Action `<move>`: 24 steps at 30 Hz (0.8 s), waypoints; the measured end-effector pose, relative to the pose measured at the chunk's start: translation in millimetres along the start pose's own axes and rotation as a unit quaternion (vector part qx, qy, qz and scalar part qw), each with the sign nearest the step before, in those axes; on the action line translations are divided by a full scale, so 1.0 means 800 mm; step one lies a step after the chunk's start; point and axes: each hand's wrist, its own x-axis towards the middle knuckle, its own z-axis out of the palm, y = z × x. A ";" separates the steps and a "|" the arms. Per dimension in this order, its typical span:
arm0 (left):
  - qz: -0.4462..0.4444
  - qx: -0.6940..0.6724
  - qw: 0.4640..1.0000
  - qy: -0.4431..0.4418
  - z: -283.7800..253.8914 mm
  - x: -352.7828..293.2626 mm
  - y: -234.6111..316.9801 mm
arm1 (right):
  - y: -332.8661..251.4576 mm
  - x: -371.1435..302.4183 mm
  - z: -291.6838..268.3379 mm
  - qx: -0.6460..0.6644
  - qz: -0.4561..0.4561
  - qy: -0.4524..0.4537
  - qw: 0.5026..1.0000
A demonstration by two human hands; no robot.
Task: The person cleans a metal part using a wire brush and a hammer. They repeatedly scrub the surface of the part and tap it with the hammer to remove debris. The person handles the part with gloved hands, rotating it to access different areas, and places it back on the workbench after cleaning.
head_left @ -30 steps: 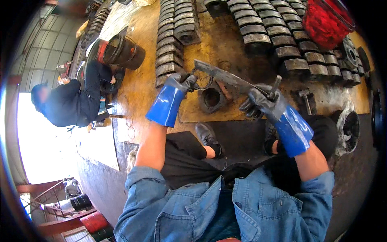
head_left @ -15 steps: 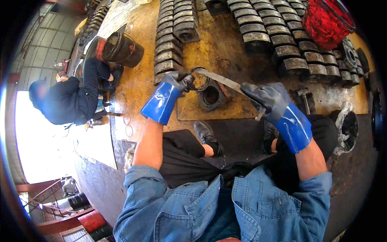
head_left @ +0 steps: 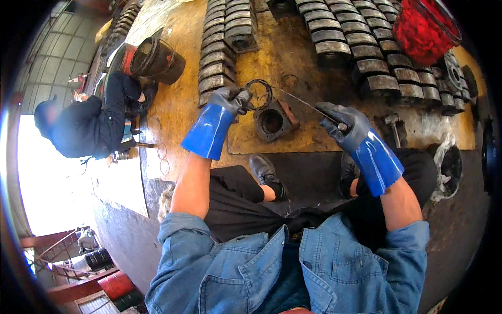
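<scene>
My left hand (head_left: 228, 100), in a grey and blue rubber glove, is closed on the near left side of a thin dark metal ring (head_left: 270, 95). My right hand (head_left: 347, 125), gloved alike, grips a long flat metal blade (head_left: 299, 99), seen almost edge-on; the end of its handle shows below the fist. The blade's tip reaches the ring's upper right side; whether they touch I cannot tell. Below the ring, a square dark metal block (head_left: 272, 122) with a round bore rests on the yellowish board.
Rows of dark metal blocks (head_left: 217, 68) line the far side, with more (head_left: 366, 47) at right. A red bucket (head_left: 426, 31) stands far right, a hammer (head_left: 393, 128) nearer. At left are a dark bucket (head_left: 157, 60), loose rings (head_left: 163, 152) and a seated person (head_left: 89, 125).
The blade has turned from its broad side to nearly edge-on, and my right hand has rolled and shifted slightly right. The ring has tilted to show more of its round opening.
</scene>
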 end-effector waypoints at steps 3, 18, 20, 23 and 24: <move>0.067 -0.013 0.997 0.044 -0.001 0.010 -0.018 | 0.004 0.003 0.007 0.103 0.048 -0.028 0.993; 0.189 -0.019 0.942 0.278 0.025 0.002 -0.003 | 0.020 -0.007 0.084 0.379 0.330 -0.102 0.858; 0.209 -0.133 0.937 0.246 0.043 0.022 0.004 | 0.043 -0.012 0.061 0.376 0.333 -0.055 0.863; 0.228 -0.079 0.944 0.224 0.004 0.021 -0.024 | -0.012 0.016 0.034 0.474 0.349 -0.030 0.808; 0.237 -0.069 0.946 0.210 -0.002 0.018 -0.018 | -0.020 0.020 0.018 0.468 0.351 -0.039 0.810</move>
